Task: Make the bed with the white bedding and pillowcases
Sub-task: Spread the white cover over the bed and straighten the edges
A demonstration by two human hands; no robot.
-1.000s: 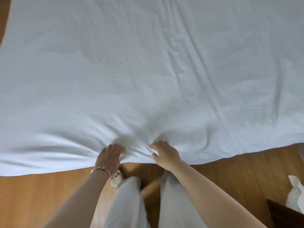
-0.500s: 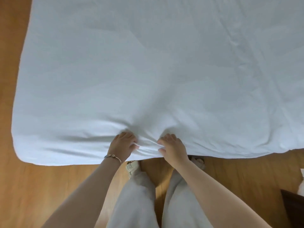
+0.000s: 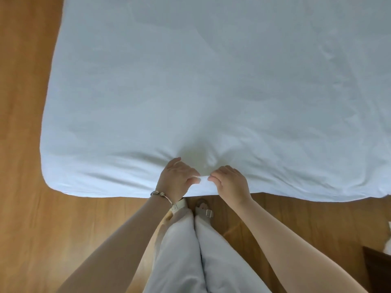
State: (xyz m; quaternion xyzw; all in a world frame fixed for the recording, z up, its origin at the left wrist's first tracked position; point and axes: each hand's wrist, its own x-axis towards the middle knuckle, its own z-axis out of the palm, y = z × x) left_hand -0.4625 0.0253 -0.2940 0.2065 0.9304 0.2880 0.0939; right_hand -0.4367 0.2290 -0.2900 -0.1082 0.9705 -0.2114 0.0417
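Bedding: wide white fabric sheet covers the bed, its near edge hanging above the brown wooden plank floor.
Left hand: fingers curled, pinching a fold at that edge.
Right hand: just beside, pinching the same fold.
Bracelet: thin beaded metal bangle circles the left wrist.

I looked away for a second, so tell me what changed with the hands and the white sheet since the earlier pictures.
The view swung left, bringing the bed's left corner into sight. Both hands kept hold: left hand and right hand still pinch a fold of the white sheet at the near edge, close together. The wood floor is unchanged.
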